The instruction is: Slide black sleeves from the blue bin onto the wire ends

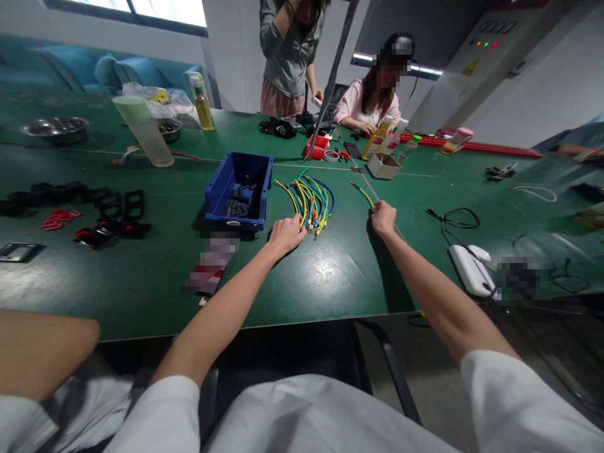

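A loose pile of yellow, green and blue wires [322, 196] with small metal ends lies on the green table [330, 277] in front of me. At its near left edge is my left hand [287, 234], its bent fingers closed on the end of a yellow wire; the fingertips are partly hidden. To the right of the pile, my right hand [384, 218] grips a yellow-green wire [363, 194], whose free end points away to the far left. Beside my left hand stands a blue bin [218, 192] holding several short dark pieces [240, 204].
Black frames [109, 204] and red parts [61, 218] lie at left, near a leaning frosted bottle [146, 132]. A small carton [383, 166] and red box [318, 147] stand farther back. A white device [472, 270] lies right. Two people are across the table; another's limb shows lower left.
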Demonstrator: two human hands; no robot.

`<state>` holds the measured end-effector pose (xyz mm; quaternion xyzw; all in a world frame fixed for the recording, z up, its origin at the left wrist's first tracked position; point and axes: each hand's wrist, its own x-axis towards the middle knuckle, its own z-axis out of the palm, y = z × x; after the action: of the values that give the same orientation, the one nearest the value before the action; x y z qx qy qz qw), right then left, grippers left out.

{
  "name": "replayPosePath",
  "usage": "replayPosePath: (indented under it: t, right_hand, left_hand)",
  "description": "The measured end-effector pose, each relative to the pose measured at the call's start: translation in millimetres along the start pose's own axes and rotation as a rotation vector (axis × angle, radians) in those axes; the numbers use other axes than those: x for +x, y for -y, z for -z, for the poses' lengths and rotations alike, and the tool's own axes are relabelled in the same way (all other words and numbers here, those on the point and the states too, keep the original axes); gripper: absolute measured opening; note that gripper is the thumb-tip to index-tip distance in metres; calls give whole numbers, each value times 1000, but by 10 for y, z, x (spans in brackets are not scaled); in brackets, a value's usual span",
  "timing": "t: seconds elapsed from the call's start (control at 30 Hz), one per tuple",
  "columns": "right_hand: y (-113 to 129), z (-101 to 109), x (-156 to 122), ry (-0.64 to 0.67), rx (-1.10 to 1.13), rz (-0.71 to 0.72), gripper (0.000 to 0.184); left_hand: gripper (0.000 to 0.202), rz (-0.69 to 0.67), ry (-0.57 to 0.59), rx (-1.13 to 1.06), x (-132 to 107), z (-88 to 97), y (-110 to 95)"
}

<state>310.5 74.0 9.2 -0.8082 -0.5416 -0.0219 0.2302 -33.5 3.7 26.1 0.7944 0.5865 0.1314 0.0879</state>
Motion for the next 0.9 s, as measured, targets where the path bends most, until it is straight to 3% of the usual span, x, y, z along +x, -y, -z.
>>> replayPosePath:
  t: [0.23,0.43,0.63,0.73,0.83,0.9]
  right_hand:
    - [-6,-91,-56,-71,-21,-40,31]
    - [-7,-24,-98,-122,75,-75,30]
    - [36,70,-323,-260,220,-273,33]
    - [179,48,-498,-258,278,-213,32]
    - [418,-31,-650,-127,346,-91,32]
    - [627,-103,-727,-22,384,35,39]
  left_hand:
    - [36,21,14,-2,3,30,-26]
    - [34,38,-19,-35,6,17,-14]
    - [35,44,-36,-22,10,-10,-1]
    - [35,44,-34,-9,0,-4,-19]
    - [42,17,-39,-4,-15,12,-41]
    - [57,1,-42,4,-26,20,-58]
